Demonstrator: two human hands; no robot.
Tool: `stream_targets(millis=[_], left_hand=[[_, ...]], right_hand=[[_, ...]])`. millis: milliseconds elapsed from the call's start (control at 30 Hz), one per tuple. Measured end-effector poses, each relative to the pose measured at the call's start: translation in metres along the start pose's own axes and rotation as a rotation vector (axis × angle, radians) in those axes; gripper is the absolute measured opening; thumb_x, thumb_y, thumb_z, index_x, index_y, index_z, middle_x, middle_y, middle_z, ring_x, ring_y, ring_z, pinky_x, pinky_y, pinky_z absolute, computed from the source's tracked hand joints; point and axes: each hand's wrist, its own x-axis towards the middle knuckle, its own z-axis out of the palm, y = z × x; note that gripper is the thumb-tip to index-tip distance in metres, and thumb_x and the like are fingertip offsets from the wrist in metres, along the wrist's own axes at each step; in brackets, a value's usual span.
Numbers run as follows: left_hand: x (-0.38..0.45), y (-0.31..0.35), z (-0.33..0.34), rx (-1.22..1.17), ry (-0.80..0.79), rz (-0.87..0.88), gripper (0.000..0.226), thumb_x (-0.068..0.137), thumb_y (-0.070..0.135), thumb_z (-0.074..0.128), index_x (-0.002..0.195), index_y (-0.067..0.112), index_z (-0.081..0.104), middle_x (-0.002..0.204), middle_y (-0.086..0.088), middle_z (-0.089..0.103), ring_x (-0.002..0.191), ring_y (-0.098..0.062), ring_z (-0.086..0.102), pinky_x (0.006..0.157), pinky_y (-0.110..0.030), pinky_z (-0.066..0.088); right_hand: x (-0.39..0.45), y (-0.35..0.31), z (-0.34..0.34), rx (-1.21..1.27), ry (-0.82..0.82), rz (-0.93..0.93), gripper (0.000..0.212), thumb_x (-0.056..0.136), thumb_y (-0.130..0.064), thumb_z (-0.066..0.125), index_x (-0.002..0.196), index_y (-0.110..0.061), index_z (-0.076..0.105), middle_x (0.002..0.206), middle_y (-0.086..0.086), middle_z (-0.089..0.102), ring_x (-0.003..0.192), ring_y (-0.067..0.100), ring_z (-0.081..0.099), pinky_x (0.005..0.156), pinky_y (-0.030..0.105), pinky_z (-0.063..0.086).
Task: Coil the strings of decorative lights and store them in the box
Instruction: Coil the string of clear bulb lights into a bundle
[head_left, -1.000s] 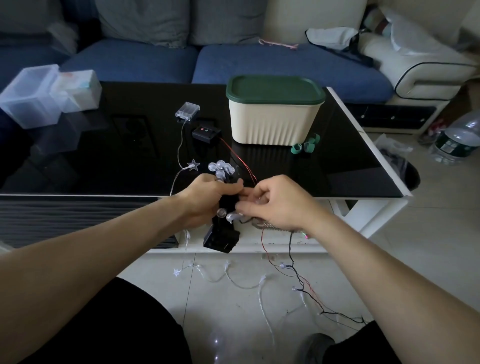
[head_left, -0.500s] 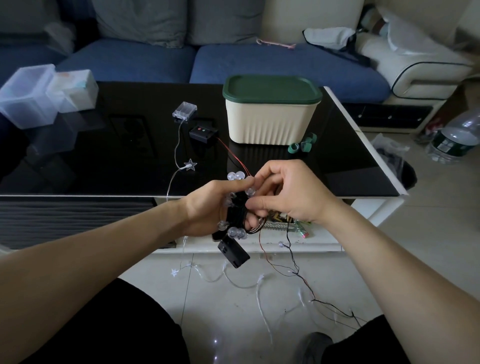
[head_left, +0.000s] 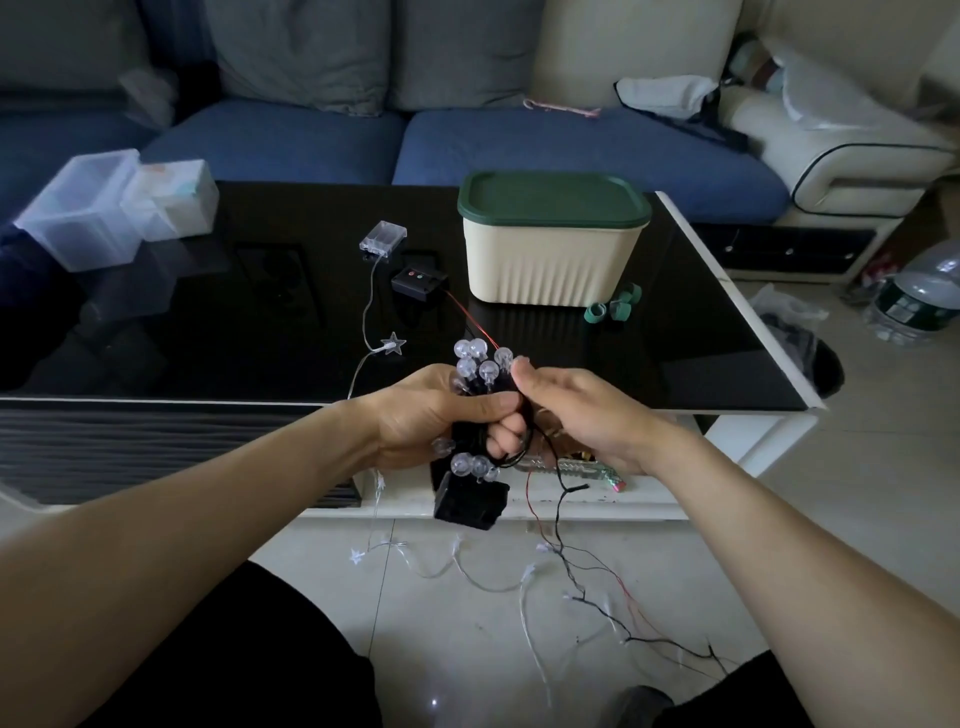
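head view: the left hand (head_left: 441, 415) grips a partly coiled bundle of globe lights (head_left: 475, 364) above the table edge while the right hand (head_left: 576, 410) pinches its black wire, much string trails on the floor (head_left: 597, 597), and the box (head_left: 550, 249) sits lidded.

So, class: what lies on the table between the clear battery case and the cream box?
A black controller box, seen in the head view, between clear battery case and cream box.

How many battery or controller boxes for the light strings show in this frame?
3. A clear battery box and a black controller box sit on the table left of the storage box; a black box hangs below the left hand. Others may be hidden.
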Motion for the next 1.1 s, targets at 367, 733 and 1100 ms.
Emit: stream_targets(millis=[367, 733, 1100], left_hand=[[0.004, -0.008, -0.004, 0.428, 0.215, 0.052, 0.027, 0.093, 0.023, 0.065, 0.075, 0.003, 0.07, 0.065, -0.012, 0.07, 0.056, -0.019, 0.064, 0.065, -0.028, 0.054], [-0.008, 0.012, -0.009, 0.606, 0.0, -0.13, 0.026, 0.087, 0.027, 0.075, 0.074, 0.005, 0.069, 0.067, -0.011, 0.066, 0.052, -0.018, 0.059, 0.066, -0.037, 0.051], [0.002, 0.035, -0.021, 0.447, 0.029, -0.214, 0.032, 0.087, 0.013, 0.069, 0.095, -0.018, 0.066, 0.095, -0.033, 0.069, 0.082, -0.036, 0.065, 0.073, -0.032, 0.056]], right_hand=[[0.006, 0.013, -0.008, -0.313, 0.148, -0.178, 0.029, 0.067, -0.02, 0.092, 0.083, -0.007, 0.071, 0.076, 0.009, 0.074, 0.068, 0.01, 0.066, 0.065, 0.024, 0.053], [0.006, 0.003, 0.002, -0.403, 0.119, -0.241, 0.011, 0.079, -0.005, 0.082, 0.083, -0.013, 0.077, 0.078, -0.002, 0.077, 0.073, 0.007, 0.072, 0.07, 0.025, 0.057], [0.012, 0.002, 0.008, -0.394, 0.288, -0.353, 0.016, 0.085, -0.003, 0.077, 0.082, -0.017, 0.072, 0.071, -0.012, 0.07, 0.063, -0.003, 0.065, 0.06, 0.014, 0.049]])
